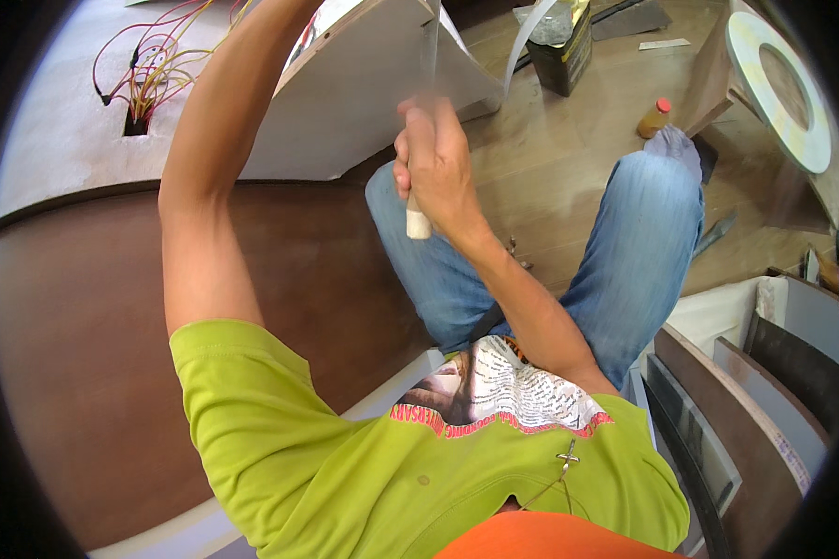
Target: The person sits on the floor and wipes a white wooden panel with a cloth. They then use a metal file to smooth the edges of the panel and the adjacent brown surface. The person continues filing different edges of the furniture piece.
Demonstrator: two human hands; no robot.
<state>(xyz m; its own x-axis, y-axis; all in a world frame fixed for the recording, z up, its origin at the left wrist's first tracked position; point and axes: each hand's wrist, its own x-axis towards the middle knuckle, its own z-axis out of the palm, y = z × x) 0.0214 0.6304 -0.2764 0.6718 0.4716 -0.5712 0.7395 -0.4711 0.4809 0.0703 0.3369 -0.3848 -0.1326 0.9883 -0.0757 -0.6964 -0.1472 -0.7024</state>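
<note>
My right hand (438,163) is closed around the pale wooden handle (419,224) of a tool. From the top of my fist runs a narrow, flat blade (431,56), smeared by motion, so its exact kind is unclear. The blade lies against or just in front of a white panel (345,116) with a thin, dark-spotted upper edge; whether they touch I cannot tell. My left forearm (219,112) reaches up along the panel's left side and leaves the picture at the top, so the left hand is out of sight.
Red and yellow wires (144,88) come out of a square hole in a white surface at upper left. A brown board (158,373) lies at left. A dark tin (561,56), a red-capped bottle (654,119) and a white ring (778,93) stand at right, above a bin (718,312) of boards.
</note>
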